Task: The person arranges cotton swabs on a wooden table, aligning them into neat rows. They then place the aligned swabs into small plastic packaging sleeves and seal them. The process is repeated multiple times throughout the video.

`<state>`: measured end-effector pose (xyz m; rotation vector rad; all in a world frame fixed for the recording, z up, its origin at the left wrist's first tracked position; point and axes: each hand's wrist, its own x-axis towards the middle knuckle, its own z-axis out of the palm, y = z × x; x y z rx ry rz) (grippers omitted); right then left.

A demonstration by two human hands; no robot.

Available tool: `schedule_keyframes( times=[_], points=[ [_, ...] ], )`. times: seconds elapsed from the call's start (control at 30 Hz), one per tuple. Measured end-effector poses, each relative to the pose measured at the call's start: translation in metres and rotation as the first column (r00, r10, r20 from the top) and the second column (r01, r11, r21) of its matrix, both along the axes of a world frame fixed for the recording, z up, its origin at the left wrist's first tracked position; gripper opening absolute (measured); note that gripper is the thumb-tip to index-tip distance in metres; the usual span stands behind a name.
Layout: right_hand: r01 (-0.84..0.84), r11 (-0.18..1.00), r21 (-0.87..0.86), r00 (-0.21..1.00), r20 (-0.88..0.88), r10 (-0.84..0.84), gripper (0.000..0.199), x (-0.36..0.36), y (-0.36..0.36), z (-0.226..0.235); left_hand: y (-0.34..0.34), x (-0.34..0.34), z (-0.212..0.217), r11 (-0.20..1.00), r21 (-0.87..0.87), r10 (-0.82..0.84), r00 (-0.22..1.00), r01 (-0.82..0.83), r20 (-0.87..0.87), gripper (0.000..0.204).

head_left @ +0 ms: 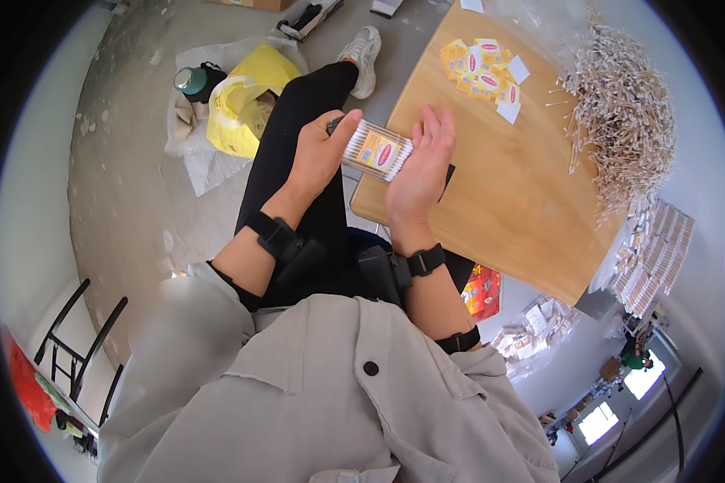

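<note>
A clear, flat pack of cotton swabs (pixel 362 141) with a yellow and white label card is in front of me, over my lap beside the table's left edge. My left hand (pixel 317 153) is closed round its left end, thumb on top. White swab tips line up along the pack's right end. There my right hand (pixel 420 173) is open, its palm against or very close to that end and its fingers stretched away from me. On the wooden table (pixel 491 201) lies a loose pile of yellow label cards (pixel 482 71), some turned white side up.
A large heap of loose cotton swabs (pixel 624 113) covers the table's right side. Stacked filled packs (pixel 656 253) stand beyond its near right corner, with more packs (pixel 540 326) lower down. On the floor at left are a yellow plastic bag (pixel 246 97) and a green-lidded bottle (pixel 190 80).
</note>
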<state>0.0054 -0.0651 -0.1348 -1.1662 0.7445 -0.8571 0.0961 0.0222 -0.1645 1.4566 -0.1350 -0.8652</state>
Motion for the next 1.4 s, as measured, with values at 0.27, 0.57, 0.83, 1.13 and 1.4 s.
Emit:
schedule_keyframes(
  times=[0.27,0.57,0.83,1.13,1.4],
  points=[
    [0.070,0.993,0.096,0.993,0.083,-0.078,0.055,0.000,0.007,0.000,-0.005,-0.004,0.002,0.968,-0.201,0.084,0.952,-0.148,-0.293,0.025],
    [-0.077,0.992,-0.096,0.990,-0.127,0.065,0.055,-0.003,0.007,-0.002,-0.001,-0.005,-0.002,0.996,-0.050,0.073,0.996,-0.076,-0.059,0.028],
    [-0.037,0.999,-0.023,0.998,0.042,0.038,0.060,-0.005,0.001,-0.014,0.033,0.020,0.020,0.990,0.012,-0.143,0.990,0.142,0.014,0.020],
    [0.006,0.999,0.053,0.996,0.085,-0.010,0.059,-0.005,0.000,-0.011,0.042,-0.030,0.034,0.999,-0.034,0.006,0.874,-0.026,-0.486,0.031],
    [-0.007,0.977,-0.215,0.994,-0.106,-0.016,0.046,-0.009,0.000,-0.010,0.007,-0.040,0.018,0.936,-0.110,0.246,0.844,-0.335,-0.477,0.026]
  ],
)
